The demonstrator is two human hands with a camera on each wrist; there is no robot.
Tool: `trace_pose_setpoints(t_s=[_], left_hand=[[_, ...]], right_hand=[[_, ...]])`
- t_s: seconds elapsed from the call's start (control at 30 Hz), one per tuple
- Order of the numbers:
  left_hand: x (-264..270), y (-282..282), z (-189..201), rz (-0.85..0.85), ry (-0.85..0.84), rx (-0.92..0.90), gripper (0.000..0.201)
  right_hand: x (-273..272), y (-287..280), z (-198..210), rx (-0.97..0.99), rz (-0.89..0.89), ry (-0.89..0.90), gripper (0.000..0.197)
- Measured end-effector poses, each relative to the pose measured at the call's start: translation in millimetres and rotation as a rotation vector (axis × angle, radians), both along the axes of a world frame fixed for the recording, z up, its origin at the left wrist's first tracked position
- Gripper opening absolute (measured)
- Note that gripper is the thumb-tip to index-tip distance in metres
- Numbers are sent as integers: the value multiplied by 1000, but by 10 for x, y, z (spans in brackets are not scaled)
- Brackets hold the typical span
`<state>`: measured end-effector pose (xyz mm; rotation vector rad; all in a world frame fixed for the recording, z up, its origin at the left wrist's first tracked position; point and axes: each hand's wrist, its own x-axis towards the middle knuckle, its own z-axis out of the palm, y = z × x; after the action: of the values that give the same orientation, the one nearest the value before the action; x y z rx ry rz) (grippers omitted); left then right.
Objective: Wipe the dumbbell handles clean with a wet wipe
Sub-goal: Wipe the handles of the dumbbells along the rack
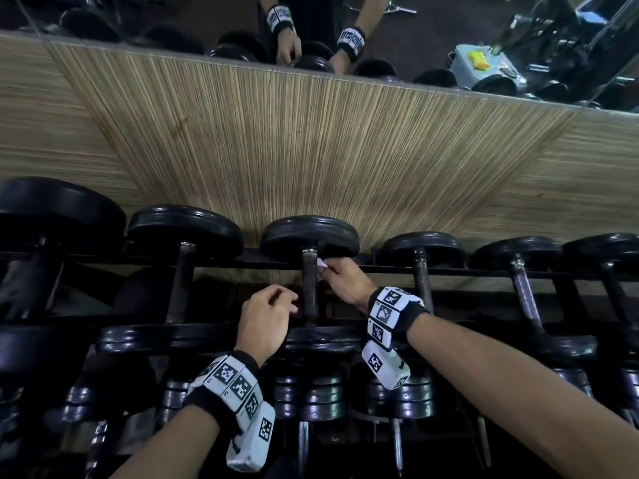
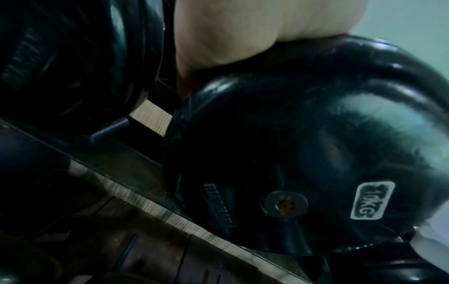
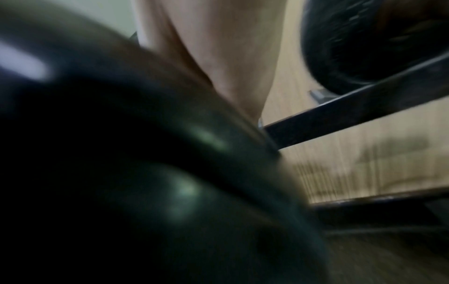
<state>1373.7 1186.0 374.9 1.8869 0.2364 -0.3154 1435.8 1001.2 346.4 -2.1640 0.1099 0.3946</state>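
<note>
Dumbbell handle (image 1: 309,288) under inspection lies on the upper tier of a dark rack (image 1: 484,271), running away from the viewer between two black end plates, with further dumbbells on both sides. Right hand (image 1: 345,280) is at the far end of that handle, just below the far plate (image 1: 309,236); its fingers are curled and pinch a small white wet wipe (image 1: 322,266) against the bar. Only a scrap of the wipe shows past the fingertips; the rest is hidden in the hand. Left hand (image 1: 266,319) sits just left of the handle's near half, fingers loosely bent, holding nothing that can be seen; whether a fingertip touches the bar cannot be determined. The near plate is partly covered by both wrists.

Left wrist view shows only the heel of the hand (image 2: 218,30) above a plate face marked 10KG (image 2: 371,200); fingers are out of sight. Right wrist view is blurred and largely blocked by a dark plate edge; the hand (image 3: 218,48) appears as a pale mass, grip not discernible. Behind the rack stand a wood-grain panel (image 1: 311,143) and a mirror (image 1: 449,36) reflecting both wrists.
</note>
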Motion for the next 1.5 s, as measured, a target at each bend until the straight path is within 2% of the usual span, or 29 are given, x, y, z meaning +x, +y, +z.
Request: trace_pose_setpoints(t_s=[0.13,0.37,0.5,0.6,0.67,0.8,0.9,1.0,1.07,1.13,1.27,1.37,1.5], left_hand=[[-14,-9,23,8,3,8,25],[-12,-27,71,14,-4,-28,29],[-11,-33,74,9,6,-32,29],[-4,-31,48,-3,1,-24,29],[-2,-33,31,-5,-1,-24,29],[1,-28,6,-8,-3,-7,26],[8,-19,-43,-9,-14,22,28],[11,-17,-63,-1,-21,32,28],[7,-21,-57,-2,-24,30,28],[4,-19,-56,-7,-23,18,28],[-2,-13,-45,-2,-22,-18,25],[-7,-17,-31,10,-28,-49,27],[-5,-24,-20,15,-29,-55,27]], right_hand=[[36,6,-40,-42,-11,-47,33],[-139,40,81,-23,-117,-266,36],[-221,96,128,-67,-171,-361,28],[-241,168,211,-139,-118,-413,23],[-246,219,240,-191,-53,-402,20],[-245,237,245,-326,75,-341,29],[-233,127,274,-208,-66,-377,20],[-225,-8,213,-206,-205,-258,21],[-193,-71,113,-217,-185,-129,23],[-132,-75,53,-206,-127,-80,22],[-18,29,16,-136,-59,-101,22],[0,29,-88,-48,-89,-112,28],[-77,56,68,-71,-111,-189,28]])
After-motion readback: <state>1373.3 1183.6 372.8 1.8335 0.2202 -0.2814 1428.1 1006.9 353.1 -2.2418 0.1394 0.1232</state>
